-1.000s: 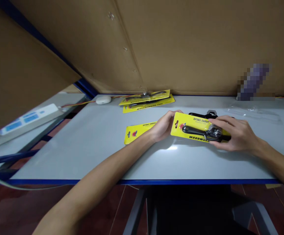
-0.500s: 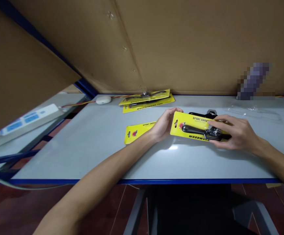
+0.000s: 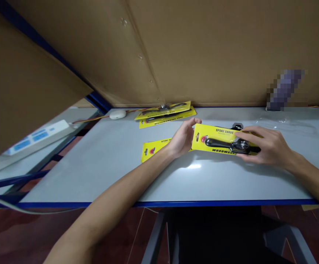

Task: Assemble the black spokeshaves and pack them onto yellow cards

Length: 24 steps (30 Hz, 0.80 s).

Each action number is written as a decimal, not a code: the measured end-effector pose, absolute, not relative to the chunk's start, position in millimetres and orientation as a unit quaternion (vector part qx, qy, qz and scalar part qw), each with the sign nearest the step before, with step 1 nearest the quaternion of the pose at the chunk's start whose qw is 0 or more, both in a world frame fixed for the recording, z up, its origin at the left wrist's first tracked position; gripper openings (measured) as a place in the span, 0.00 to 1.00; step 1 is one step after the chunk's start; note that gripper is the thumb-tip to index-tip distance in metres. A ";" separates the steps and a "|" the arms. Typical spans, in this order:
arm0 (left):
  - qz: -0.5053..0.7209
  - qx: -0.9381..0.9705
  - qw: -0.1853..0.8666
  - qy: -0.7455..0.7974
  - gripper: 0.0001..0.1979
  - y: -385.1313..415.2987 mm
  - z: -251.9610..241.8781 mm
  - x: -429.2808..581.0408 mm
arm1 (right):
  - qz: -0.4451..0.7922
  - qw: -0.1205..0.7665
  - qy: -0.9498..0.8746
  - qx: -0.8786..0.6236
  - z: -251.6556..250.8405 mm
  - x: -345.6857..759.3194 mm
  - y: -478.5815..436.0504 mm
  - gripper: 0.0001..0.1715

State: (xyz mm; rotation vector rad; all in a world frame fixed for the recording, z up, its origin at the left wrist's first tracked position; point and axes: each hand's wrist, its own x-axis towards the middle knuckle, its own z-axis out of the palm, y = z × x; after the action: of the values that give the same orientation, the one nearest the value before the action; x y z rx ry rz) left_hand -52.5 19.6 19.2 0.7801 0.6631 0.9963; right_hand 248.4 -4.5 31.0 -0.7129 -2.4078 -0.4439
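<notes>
My right hand (image 3: 272, 148) grips the right end of a packaged spoke shave (image 3: 217, 141), a black tool under clear plastic on a yellow card. The card is tilted with its printed front towards me, above the table. My left hand (image 3: 181, 138) is beside the card's left end, fingers extended and partly hidden behind it. I cannot tell whether they touch it. Behind the held pack a black tool (image 3: 238, 126) shows in part. Under my left wrist lies another yellow spoke shave card (image 3: 149, 150), partly covered.
Two more yellow packs (image 3: 167, 116) lie overlapped at the back of the table (image 3: 79, 176). Clear plastic blister pieces (image 3: 286, 126) lie at the right, near a blurred purple object (image 3: 286, 90). A white power strip (image 3: 38, 137) is at the left, and cardboard (image 3: 203, 51) walls the back.
My left hand has drawn slightly left, away from the card's end. The held pack has shifted very little, and more of its printed lettering shows between the fingers.
</notes>
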 end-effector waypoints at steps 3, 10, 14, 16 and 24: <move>0.465 0.355 0.753 0.301 0.15 20.8 17.2 -53.1 | -0.170 0.292 -0.902 -0.270 31.1 249.0 -4.0 0.26; 0.473 0.352 0.743 0.316 0.13 21.5 9.5 -51.9 | -0.176 0.294 -0.899 -0.273 28.0 253.3 2.0 0.24; 0.479 0.351 0.740 0.318 0.14 22.1 8.2 -52.8 | -0.169 0.298 -0.899 -0.273 27.7 253.2 1.9 0.25; 0.480 0.348 0.739 0.320 0.14 22.2 8.3 -52.7 | -0.162 0.296 -0.900 -0.277 27.6 252.6 0.6 0.25; 0.456 0.348 0.753 0.324 0.13 21.2 12.2 -52.4 | -0.158 0.286 -0.902 -0.282 27.4 251.9 -0.8 0.25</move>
State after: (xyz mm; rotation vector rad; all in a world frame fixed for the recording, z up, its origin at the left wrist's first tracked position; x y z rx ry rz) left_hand -52.4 21.2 12.2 0.7588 0.7071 0.9948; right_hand 251.9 -0.8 27.4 -0.7549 -2.4108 -0.4233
